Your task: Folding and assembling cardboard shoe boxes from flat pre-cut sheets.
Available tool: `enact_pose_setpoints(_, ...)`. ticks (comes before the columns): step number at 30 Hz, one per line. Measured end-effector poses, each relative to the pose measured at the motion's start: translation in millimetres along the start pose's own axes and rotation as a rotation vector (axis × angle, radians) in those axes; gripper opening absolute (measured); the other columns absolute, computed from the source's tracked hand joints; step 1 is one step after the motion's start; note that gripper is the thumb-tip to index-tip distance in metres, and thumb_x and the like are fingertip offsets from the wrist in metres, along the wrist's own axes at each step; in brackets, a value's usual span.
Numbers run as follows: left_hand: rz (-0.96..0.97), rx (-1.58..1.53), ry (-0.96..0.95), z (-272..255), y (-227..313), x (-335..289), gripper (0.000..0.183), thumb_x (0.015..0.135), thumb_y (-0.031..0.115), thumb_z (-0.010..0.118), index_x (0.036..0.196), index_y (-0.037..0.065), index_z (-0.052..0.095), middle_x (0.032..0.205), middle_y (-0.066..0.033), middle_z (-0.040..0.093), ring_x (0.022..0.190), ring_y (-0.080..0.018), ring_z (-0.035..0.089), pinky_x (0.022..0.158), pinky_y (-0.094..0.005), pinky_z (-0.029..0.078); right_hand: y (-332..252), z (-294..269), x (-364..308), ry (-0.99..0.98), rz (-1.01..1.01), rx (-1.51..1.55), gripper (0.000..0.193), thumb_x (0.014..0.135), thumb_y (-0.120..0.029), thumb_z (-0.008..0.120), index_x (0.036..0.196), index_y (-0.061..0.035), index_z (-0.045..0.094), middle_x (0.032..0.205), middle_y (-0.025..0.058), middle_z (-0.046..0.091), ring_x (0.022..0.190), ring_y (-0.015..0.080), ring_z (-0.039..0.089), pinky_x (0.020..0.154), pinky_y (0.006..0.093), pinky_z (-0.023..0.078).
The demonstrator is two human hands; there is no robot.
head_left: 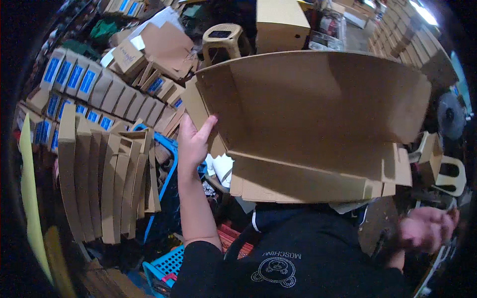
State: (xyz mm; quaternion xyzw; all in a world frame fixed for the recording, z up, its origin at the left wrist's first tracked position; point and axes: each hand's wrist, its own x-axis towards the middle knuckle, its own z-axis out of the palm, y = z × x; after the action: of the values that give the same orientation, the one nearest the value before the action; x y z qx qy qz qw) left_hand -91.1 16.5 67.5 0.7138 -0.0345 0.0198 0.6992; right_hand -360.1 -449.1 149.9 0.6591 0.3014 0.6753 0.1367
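Fingers (190,130) of left hand (193,144) together, thumb apart, gripping left edge of cardboard box blank (318,124), held up mid-frame above dark shirt (298,253). Right hand (425,228) lower right, blurred, off the cardboard; finger state unclear. Stacked flat boxes (107,184) left, blue crate (166,265) below, stool (223,39) behind.

Dim, fisheye-bent edges, right hand (426,227) blurred (motion)

One cardboard blank (308,119), two stools (222,39).
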Motion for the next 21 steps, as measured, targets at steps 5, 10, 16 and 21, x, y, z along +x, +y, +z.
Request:
enact_pose_setpoints(5,0.241,0.256,-0.089,0,-19,11,0.025,0.098,0.01,0.065,0.119,-0.004,0.064,0.099,-0.0124,0.074,0.088,-0.018,0.069,0.082,-0.0342,0.054,50,-52,-186,-0.23,1.526,0.228,0.067,0.098,-0.031,0.064,0.153,-0.001,0.04,0.154,0.0144,0.048,0.144,0.0278,0.045,0.122,0.0444,0.033)
enact_pose_setpoints(10,0.274,0.258,-0.123,6,-58,22,0.031,0.096,0.005,0.06,0.126,-0.005,0.06,0.115,-0.0146,0.072,0.103,-0.0215,0.067,0.092,-0.0363,0.052,18,77,-103,-0.397,1.27,0.72,0.107,0.089,-0.069,0.066,0.162,-0.0009,0.027,0.162,0.0226,0.039,0.149,0.0365,0.04,0.125,0.0492,0.023)
enact_pose_setpoints(16,0.16,0.171,-0.167,-1,-75,37,0.028,0.098,0.012,0.067,0.12,-0.005,0.066,0.106,-0.0111,0.075,0.093,-0.0164,0.068,0.082,-0.0333,0.055,93,100,-30,-0.427,0.95,0.563,0.114,0.089,-0.088,0.039,0.159,0.0017,0.034,0.163,0.0253,0.036,0.152,0.0374,0.035,0.125,0.0524,0.023)
enact_pose_setpoints(21,0.105,0.121,-0.183,4,-77,43,0.03,0.1,0.018,0.068,0.12,-0.004,0.067,0.107,-0.0089,0.074,0.094,-0.0171,0.068,0.083,-0.0333,0.054,90,173,22,-0.811,0.597,0.761,0.1,0.089,-0.078,0.053,0.159,-0.0078,0.041,0.162,0.0173,0.042,0.152,0.0352,0.036,0.126,0.0539,0.023)
